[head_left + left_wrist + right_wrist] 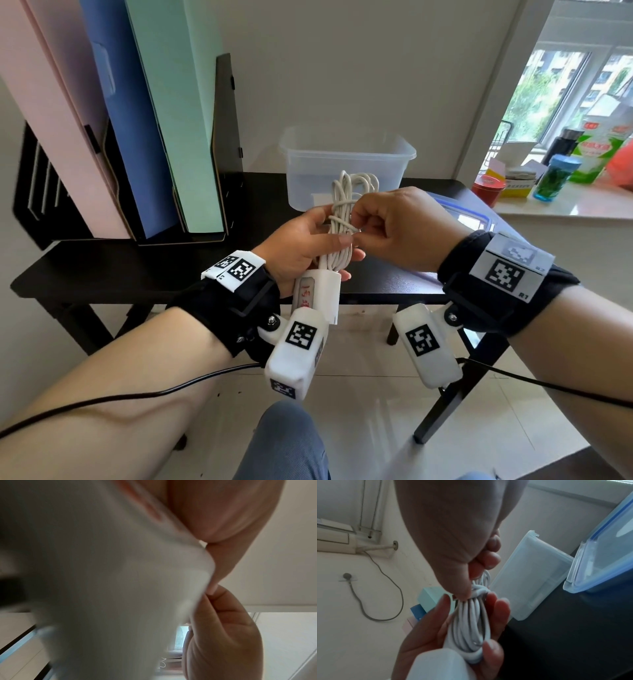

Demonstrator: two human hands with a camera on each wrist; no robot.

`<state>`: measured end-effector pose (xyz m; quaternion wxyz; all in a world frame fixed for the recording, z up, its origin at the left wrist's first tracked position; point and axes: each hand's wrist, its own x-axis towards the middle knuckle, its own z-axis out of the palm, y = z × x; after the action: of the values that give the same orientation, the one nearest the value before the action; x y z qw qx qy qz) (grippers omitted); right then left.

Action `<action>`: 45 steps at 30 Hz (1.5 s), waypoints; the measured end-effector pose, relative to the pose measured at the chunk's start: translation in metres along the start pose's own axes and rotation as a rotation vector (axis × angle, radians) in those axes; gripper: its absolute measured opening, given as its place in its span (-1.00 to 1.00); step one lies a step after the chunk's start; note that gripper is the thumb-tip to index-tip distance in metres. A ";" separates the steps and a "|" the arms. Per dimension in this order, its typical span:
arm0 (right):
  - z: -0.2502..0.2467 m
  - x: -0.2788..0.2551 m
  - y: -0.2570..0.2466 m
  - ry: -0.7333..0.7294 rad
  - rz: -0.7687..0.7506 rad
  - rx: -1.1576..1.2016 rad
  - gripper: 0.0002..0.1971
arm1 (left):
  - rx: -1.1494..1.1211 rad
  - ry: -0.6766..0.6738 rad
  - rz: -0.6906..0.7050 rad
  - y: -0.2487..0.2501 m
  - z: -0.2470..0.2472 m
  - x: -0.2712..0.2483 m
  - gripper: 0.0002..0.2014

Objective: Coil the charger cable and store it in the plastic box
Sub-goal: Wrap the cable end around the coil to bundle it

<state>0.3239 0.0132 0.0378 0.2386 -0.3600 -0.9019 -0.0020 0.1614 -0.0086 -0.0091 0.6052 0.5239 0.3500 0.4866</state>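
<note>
The white charger cable is bundled into long loops, with a turn wrapped round its middle. My left hand grips the bundle from below, thumb across it. The white charger block hangs under that hand and fills the left wrist view as a blurred white mass. My right hand pinches the cable's end at the wrapped middle between thumb and forefinger. The clear plastic box stands open on the black table just behind the hands, also seen as the plastic box.
The box's blue-rimmed lid lies flat on the table at the right. Pink, blue and green file folders stand in a black rack at the left. Bottles and tins crowd the windowsill to the right. The black table stands against the wall.
</note>
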 end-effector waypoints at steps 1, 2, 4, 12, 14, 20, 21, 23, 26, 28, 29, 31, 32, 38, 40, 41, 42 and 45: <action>0.001 0.000 0.001 0.006 0.008 0.019 -0.85 | -0.003 0.016 0.006 0.000 0.001 0.000 -0.69; 0.001 0.000 0.002 0.013 0.012 0.031 -0.85 | 0.003 0.033 0.010 -0.001 0.001 0.001 -0.71; 0.003 -0.001 0.001 0.024 0.025 0.041 -0.88 | 0.012 0.050 0.013 -0.002 0.002 0.002 -0.71; 0.012 -0.005 0.001 0.107 0.045 0.058 -0.92 | 0.040 0.093 0.046 -0.003 0.002 0.005 -0.74; 0.014 -0.007 0.000 0.154 0.039 0.073 -0.86 | 0.043 0.092 0.054 -0.003 0.003 0.005 -0.76; 0.023 -0.007 -0.002 0.287 0.037 0.079 -0.83 | -0.026 0.101 0.068 0.000 0.007 0.007 -0.74; 0.024 -0.006 -0.001 0.302 0.043 0.080 -0.85 | -0.025 0.105 0.073 0.001 0.007 0.007 -0.73; 0.025 -0.006 0.000 0.307 0.051 0.097 -0.85 | 0.004 0.119 0.086 0.002 0.007 0.007 -0.74; 0.023 -0.006 0.004 0.243 0.043 0.118 -0.88 | 0.034 0.148 0.102 0.001 0.008 0.006 -0.80; 0.017 -0.005 0.006 0.133 0.036 0.113 -0.90 | 0.039 0.168 0.110 -0.001 0.009 0.006 -0.84; 0.015 -0.004 0.007 0.086 0.034 0.106 -0.90 | 0.037 0.173 0.110 -0.002 0.011 0.005 -0.86; 0.011 -0.003 0.008 0.046 0.043 0.096 -0.89 | 0.029 0.176 0.111 -0.004 0.013 0.004 -0.89; 0.011 -0.003 0.009 0.046 0.047 0.090 -0.89 | 0.033 0.177 0.112 -0.005 0.014 0.004 -0.89; 0.023 -0.005 0.008 0.255 0.095 0.162 -0.90 | 0.117 0.238 0.156 -0.002 0.017 0.008 -0.92; 0.025 -0.004 0.008 0.306 0.103 0.172 -0.89 | 0.122 0.261 0.176 -0.001 0.019 0.009 -0.92; 0.026 -0.004 0.007 0.322 0.096 0.170 -0.89 | 0.120 0.266 0.183 0.000 0.020 0.009 -0.90; 0.025 -0.004 0.007 0.339 0.086 0.168 -0.89 | 0.114 0.264 0.187 0.001 0.021 0.009 -0.88; 0.024 -0.003 0.003 0.406 0.055 0.174 -0.86 | 0.051 0.208 0.174 0.005 0.021 0.007 -0.89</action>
<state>0.3171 0.0176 0.0145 0.4455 -0.3548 -0.8219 0.0100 0.1819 -0.0086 0.0008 0.5075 0.5144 0.3764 0.5798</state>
